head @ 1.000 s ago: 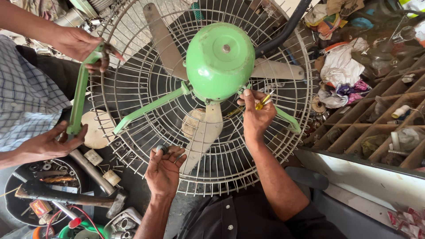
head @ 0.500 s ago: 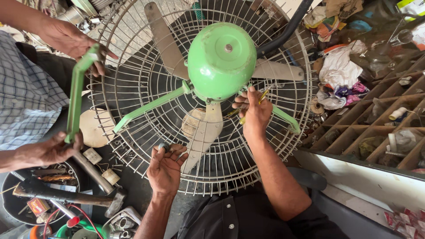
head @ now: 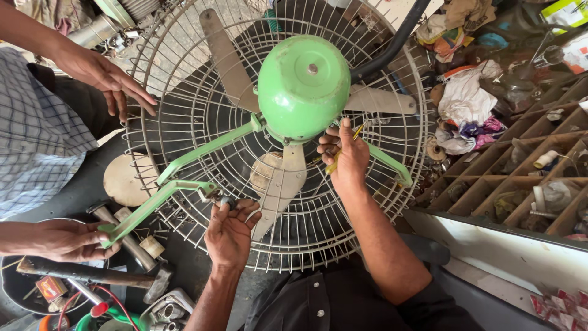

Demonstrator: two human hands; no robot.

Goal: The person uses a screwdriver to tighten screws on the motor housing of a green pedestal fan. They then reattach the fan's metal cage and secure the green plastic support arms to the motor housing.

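Head view first, from biggest down: the wire fan guard [head: 184, 104] fills most of what I see, lying flat with the green motor housing [head: 304, 86] at its centre and grey blades [head: 223, 58] spreading to about 11, 3 and 6 o'clock. Since half a second ago the loose green bracket arm [head: 156, 205] has swung: it stood nearly upright at the guard's 9 o'clock edge, held top and bottom by the co-worker; now it lies slanted, long axis running from 8 o'clock up toward the hub, its bent end pointing at my left hand. The co-worker's upper hand [head: 107, 76] has let go and rests spread on the guard rim at 10 o'clock, while the lower hand [head: 67, 239] holds the bracket's outer end. Two fixed green arms [head: 208, 150] run out from the hub toward 8 and 4 o'clock.

My left hand [head: 229, 230] sits at 6 o'clock on the guard, fingers curled in a loose grip at the bracket's inner end around a small dark part I cannot identify. My right hand [head: 343, 159], just below the housing at 5 o'clock, has a closed grip on a yellow-handled screwdriver [head: 338, 160], whose shaft slants up to the right. A hammer [head: 92, 274] lies at 8 o'clock.
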